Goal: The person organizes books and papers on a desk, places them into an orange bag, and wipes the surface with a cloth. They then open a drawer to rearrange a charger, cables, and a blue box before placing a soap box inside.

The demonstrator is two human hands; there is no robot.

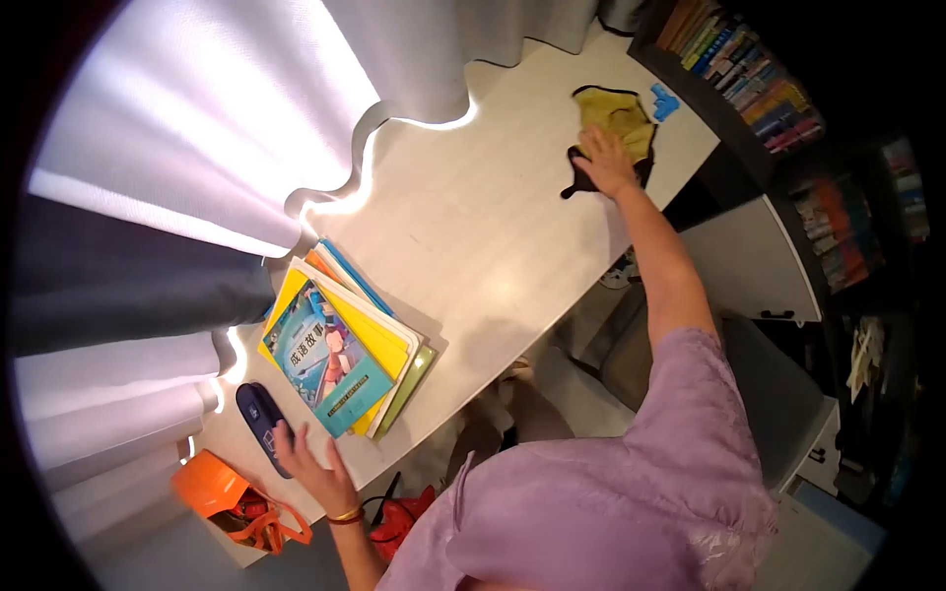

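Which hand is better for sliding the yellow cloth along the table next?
Probably the right hand: it lies spread on the yellow cloth. The left hand is at the table's other end, by the dark case, much farther from the cloth.

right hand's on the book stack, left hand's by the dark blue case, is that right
No: in the head view the right hand is on the yellow and black cloth, not the book stack. The left hand is by the dark blue case.
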